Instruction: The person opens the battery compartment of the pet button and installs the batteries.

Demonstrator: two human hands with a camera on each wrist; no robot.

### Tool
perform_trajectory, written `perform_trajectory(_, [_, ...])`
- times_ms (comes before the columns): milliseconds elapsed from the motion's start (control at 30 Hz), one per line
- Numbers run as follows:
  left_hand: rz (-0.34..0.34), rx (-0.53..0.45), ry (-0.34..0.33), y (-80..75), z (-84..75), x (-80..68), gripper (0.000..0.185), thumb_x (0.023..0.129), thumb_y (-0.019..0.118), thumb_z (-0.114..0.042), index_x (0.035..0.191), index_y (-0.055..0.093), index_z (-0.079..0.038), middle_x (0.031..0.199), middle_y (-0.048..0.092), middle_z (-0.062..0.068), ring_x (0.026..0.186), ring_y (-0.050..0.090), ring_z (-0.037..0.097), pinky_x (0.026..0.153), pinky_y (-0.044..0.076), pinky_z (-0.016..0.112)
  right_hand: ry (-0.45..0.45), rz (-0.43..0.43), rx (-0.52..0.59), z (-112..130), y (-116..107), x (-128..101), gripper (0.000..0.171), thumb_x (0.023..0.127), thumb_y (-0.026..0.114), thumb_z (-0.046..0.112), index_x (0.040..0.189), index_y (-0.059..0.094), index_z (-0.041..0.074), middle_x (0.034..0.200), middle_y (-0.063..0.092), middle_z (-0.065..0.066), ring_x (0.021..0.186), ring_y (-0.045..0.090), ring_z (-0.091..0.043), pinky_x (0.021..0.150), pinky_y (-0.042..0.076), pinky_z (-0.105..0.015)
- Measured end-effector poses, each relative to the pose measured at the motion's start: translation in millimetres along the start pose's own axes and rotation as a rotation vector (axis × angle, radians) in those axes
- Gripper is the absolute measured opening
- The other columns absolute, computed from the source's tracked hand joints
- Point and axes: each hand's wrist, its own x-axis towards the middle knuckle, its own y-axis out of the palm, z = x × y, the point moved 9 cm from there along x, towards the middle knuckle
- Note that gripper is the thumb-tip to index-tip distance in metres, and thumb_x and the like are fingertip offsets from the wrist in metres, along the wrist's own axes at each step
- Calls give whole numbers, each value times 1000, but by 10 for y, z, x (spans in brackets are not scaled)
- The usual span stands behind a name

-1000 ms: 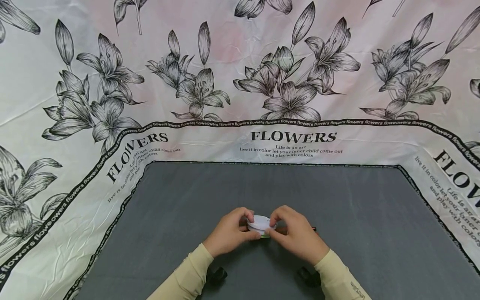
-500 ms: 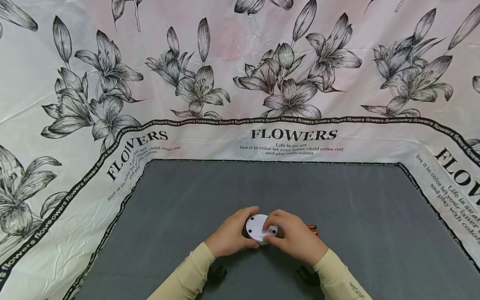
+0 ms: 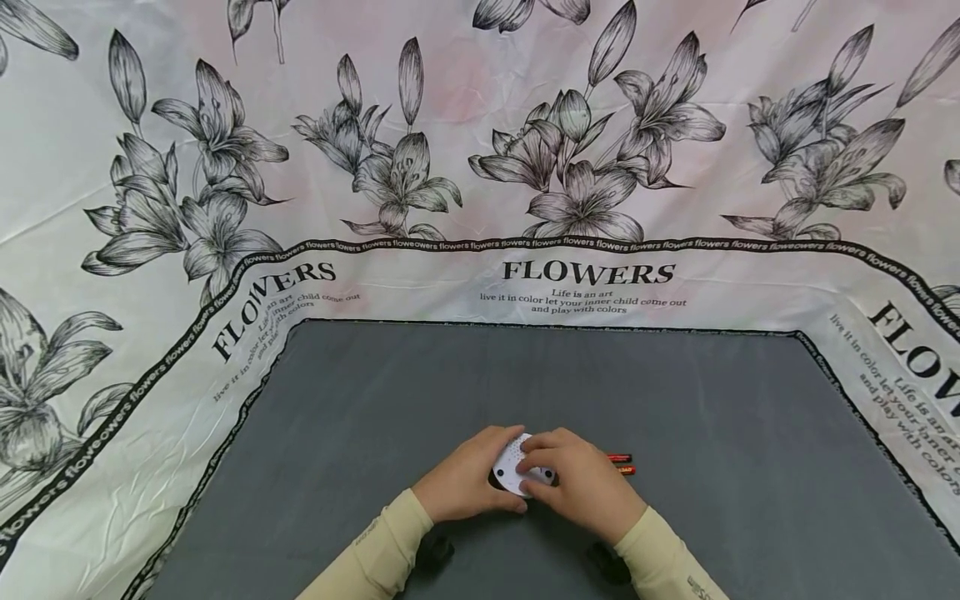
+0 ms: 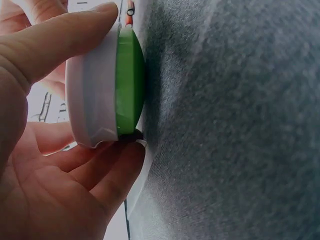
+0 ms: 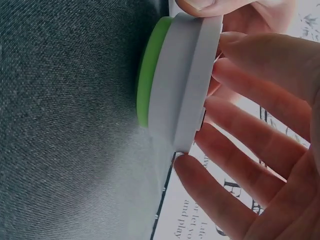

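A round white disc (image 3: 517, 472) with a green face (image 4: 129, 85) is held between both hands low over the grey counter (image 3: 750, 433), near its front middle. In the head view the white side faces up, showing small holes and dark dots; in both wrist views the green face is turned toward the counter, close to it, contact not resolvable. The left hand (image 3: 467, 483) is curled round the disc's left rim, thumb on one edge and fingers (image 4: 112, 172) under the other: grip closed on the disc. The right hand (image 3: 581, 483) is closed on the right rim, fingertips (image 5: 235, 60) laid over the white back and a lower finger at the edge. Two red batteries (image 3: 621, 464) lie on the counter just right of the right hand, side by side, apart from the disc. Cream sleeves (image 3: 378, 546) cover both forearms. A flower-print cloth (image 3: 585, 275) lettered FLOWERS surrounds the counter on three sides
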Motion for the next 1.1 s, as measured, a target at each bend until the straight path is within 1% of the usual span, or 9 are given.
perform_trajectory(133, [-8,17,11,-28,-17,16,100,89,92,-36,169,37,-12,163,51,3,143,56,17,116,52,38,-47,-13,-48,77,-24,8,17,88,92,19,105,87,20,127,80,2,110,71,-15,85,64,-33])
perform_trajectory(267, [-13,21,13,-48,-22,24,100,88,93,-32,169,38,-11,165,50,3,148,54,19,120,49,41,-93,-27,-96,152,-30,17,18,87,92,15,104,88,16,126,81,0,109,72,-18,85,65,-35])
perform_trajectory(500, [-22,35,15,-46,-16,18,101,87,94,-31,169,38,-12,166,50,3,149,53,20,121,49,42,-114,-29,-181,213,13,12,16,87,92,17,102,87,19,123,81,1,111,73,-18,85,66,-36])
perform_trajectory(700, [-30,53,10,-46,-30,5,100,86,95,-29,168,40,-12,164,51,3,147,55,19,119,50,40,-183,-62,-235,285,16,-1,13,86,93,17,95,84,20,118,83,0,106,75,-18,81,67,-35])
perform_trajectory(900, [-40,62,18,-54,-46,1,99,86,95,-26,167,41,-10,163,53,3,146,56,18,120,50,39,-237,-103,-270,323,23,-12,16,81,94,14,90,81,20,113,83,0,104,77,-19,80,67,-36])
perform_trajectory(1100, [-44,58,7,-62,-23,15,97,87,94,-27,166,42,-10,163,53,4,147,55,20,120,49,40,-263,-104,-311,342,44,-3,18,79,95,16,90,81,19,111,83,1,102,77,-18,83,67,-36])
